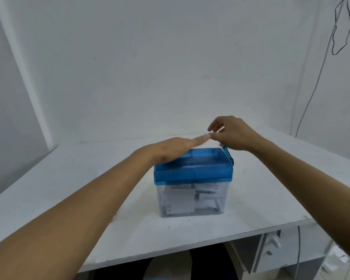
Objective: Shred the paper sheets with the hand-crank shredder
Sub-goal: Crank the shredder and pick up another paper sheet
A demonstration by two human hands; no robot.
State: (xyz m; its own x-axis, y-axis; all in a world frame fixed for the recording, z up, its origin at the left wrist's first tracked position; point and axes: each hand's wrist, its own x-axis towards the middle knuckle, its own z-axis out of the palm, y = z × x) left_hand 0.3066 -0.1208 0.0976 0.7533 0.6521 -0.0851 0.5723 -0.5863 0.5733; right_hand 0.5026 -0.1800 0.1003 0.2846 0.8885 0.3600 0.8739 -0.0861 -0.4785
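The hand-crank shredder stands in the middle of the white desk, a blue lid on a clear bin. Shredded and cut white paper fills the bin. My left hand lies flat on the lid's left part, fingers straight and pointing right. My right hand is above the lid's far right corner, fingers curled at the top of the blue crank. Whether they grip the crank knob is hidden by the hand. No loose sheet shows on the desk.
A white wall stands close behind the desk. A thin cable hangs down the wall at the right. Under the desk's right side is a drawer unit with a handle. The desk's front edge runs near me.
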